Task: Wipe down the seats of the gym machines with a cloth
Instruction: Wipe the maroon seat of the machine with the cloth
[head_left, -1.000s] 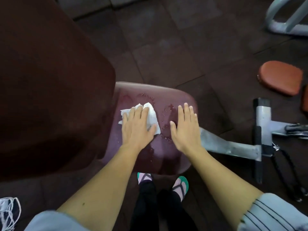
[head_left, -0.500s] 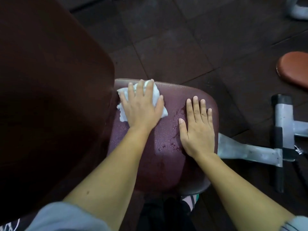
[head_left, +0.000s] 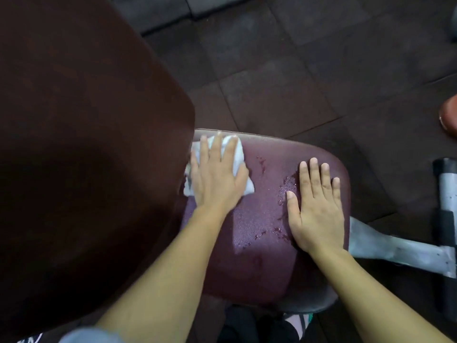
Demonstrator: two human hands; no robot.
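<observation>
Now left hand [head_left: 217, 179] has pushed cloth [head_left: 237, 154] farther — seat's [head_left: 267, 256] back corner

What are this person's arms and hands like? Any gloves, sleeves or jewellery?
Both hands are bare: the left hand and the right hand show no gloves, rings or watch. The forearms are uncovered up to short sleeves. Only the pale grey-blue left sleeve shows, at the bottom edge. Fingernails are short and plain.

Left hand [head_left: 217, 179] flat on white cloth [head_left: 236, 154] at seat [head_left: 267, 243] far corner; right hand [head_left: 317, 214] flat on wet seat.
</observation>
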